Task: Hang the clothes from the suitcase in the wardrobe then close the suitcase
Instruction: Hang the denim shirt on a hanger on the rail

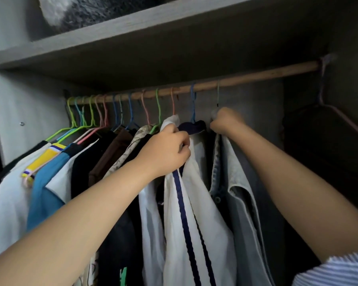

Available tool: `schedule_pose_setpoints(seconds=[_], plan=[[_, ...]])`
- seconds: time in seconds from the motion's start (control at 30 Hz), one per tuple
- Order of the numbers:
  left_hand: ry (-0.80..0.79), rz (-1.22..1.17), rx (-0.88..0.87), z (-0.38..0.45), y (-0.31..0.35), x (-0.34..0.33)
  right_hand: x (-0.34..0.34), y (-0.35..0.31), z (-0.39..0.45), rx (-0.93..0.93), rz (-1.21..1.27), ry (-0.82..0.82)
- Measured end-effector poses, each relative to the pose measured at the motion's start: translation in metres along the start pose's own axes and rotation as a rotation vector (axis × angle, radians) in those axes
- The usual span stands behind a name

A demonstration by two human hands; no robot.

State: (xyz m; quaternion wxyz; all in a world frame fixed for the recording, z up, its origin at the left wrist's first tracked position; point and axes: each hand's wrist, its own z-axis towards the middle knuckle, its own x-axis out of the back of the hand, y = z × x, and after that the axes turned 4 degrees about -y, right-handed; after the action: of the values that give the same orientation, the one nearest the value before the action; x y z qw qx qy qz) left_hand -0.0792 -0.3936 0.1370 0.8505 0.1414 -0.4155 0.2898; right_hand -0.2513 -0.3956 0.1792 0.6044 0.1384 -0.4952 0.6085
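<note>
Hands work inside the wardrobe (39,112), the left hand (165,149) clenched on the shoulder of a white navy-striped garment (186,213), the right hand (225,120) gripping the top of a grey denim garment (238,182) beneath a thin green hanger hook (218,93) on the wooden rail (256,76). Tugging either cloth sideways could slip its hook off the rail. The suitcase is out of sight.
</note>
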Motion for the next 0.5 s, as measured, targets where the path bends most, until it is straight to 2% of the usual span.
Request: schedule_pose_setpoints(seconds=[0.23,0.5], plan=[[0.016,-0.023,0.012,-0.001,-0.006,-0.005,-0.006,-0.013,0.001,0.006,-0.059,-0.010],[0.045,-0.193,-0.003,-0.015,-0.015,-0.017,-0.013,-0.011,-0.011,-0.041,-0.039,-0.091]])
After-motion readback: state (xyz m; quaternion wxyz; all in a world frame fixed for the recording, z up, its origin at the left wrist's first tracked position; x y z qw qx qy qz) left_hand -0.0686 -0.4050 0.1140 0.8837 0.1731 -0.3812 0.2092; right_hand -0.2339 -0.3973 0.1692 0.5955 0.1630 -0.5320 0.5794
